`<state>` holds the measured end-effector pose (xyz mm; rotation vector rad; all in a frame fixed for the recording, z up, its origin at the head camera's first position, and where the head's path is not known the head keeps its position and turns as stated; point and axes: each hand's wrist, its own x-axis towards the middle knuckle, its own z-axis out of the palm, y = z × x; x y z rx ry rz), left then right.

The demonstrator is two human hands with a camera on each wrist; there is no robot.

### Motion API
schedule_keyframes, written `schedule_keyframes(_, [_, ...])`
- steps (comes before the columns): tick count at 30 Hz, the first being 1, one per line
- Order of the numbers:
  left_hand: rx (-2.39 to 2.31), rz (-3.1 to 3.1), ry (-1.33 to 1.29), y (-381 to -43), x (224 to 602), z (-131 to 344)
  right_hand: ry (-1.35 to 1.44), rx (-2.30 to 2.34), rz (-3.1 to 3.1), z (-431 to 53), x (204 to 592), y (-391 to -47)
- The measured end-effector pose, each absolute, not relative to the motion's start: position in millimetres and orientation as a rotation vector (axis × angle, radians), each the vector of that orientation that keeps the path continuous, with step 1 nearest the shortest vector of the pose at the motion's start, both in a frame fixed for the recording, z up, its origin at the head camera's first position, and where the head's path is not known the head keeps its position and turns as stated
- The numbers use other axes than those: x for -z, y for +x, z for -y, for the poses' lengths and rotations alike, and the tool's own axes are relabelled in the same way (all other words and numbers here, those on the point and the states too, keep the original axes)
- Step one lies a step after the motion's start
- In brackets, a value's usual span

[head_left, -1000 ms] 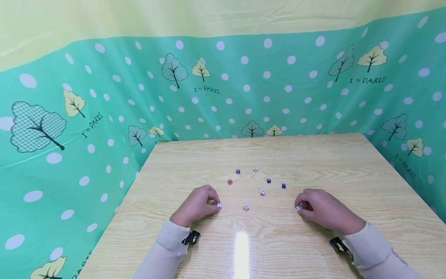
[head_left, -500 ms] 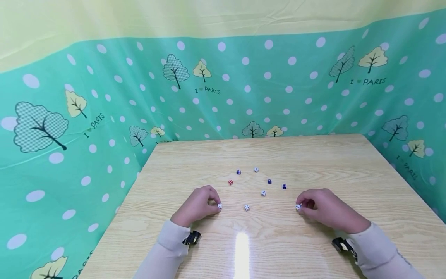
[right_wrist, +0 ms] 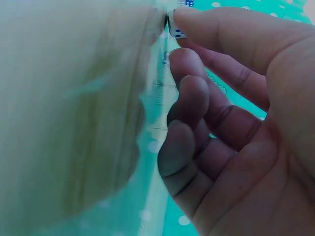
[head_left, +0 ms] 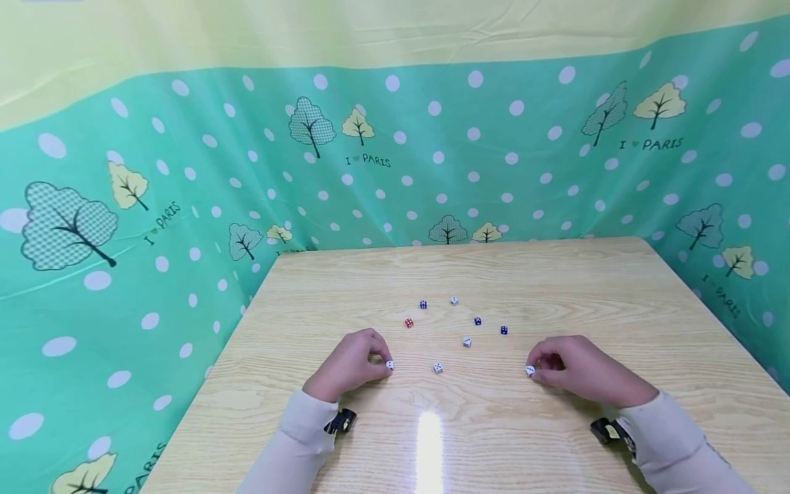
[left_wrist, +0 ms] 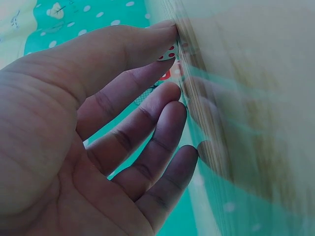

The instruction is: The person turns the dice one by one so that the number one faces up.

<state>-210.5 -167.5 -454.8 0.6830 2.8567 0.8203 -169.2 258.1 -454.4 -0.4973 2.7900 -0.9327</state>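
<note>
Between thumb and forefinger, my left hand pinches a white die low at the tabletop. In the left wrist view that die shows red pips and is partly hidden by the thumb. My right hand pinches another white die on the right side; its dark blue pips show on the die in the right wrist view. Between the hands lies a white die, with a second white die farther back.
Behind these lie a red die, a white die and blue dice. All rest on the wooden table. A green dotted curtain encloses its back and sides.
My right hand has shifted slightly right, and the die in its fingers has turned to show another face. My left hand keeps its pinch in place.
</note>
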Motion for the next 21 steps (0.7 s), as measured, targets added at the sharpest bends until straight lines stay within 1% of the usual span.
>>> schedule_keyframes(14, [-0.828, -2.853, 0.664, -209.3, 453.3, 168.4, -0.500, 0.933, -2.763, -258.8, 453.8, -170.3])
schedule_keyframes(17, [-0.835, -2.847, 0.655, -209.6, 453.1, 168.5, -0.461, 0.908, -2.807, -256.5, 452.4, -167.8])
schedule_keyframes(21, [-0.845, -2.836, 0.643, -210.2, 454.2, 168.4, -0.340, 0.829, -2.904, -250.6, 451.3, -163.1])
